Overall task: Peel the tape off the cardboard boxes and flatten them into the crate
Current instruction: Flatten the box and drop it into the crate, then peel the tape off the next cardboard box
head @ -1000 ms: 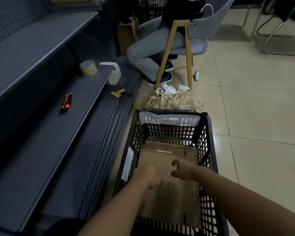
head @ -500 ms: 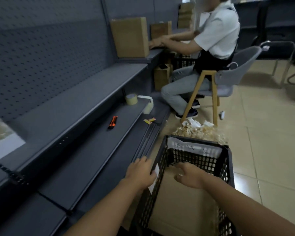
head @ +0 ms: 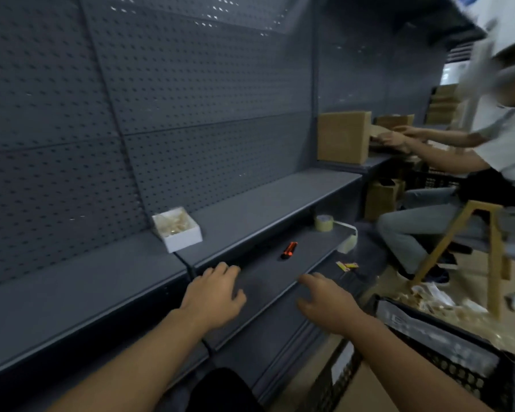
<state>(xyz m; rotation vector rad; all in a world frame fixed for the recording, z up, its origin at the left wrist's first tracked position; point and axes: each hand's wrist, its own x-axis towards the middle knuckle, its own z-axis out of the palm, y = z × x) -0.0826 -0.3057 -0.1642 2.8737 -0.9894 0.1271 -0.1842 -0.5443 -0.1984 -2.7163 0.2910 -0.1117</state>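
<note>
Hands hang empty over the dark shelving at lower centre of the frame: the left hand (head: 213, 295) hovers palm down with its fingers loosely spread above the lower shelf (head: 280, 272), and the right hand (head: 329, 304) sits just beside it, fingers relaxed, holding nothing. At the lower right the black crate (head: 458, 364) stands on the floor with flattened cardboard (head: 375, 391) inside it. A cardboard box (head: 342, 136) stands upright at upper right on the upper shelf (head: 265, 200), near a seated person (head: 470, 162). An orange utility knife (head: 289, 250) and a tape roll (head: 323, 223) lie on the lower shelf; a white tray (head: 179, 228) holds scraps.
</note>
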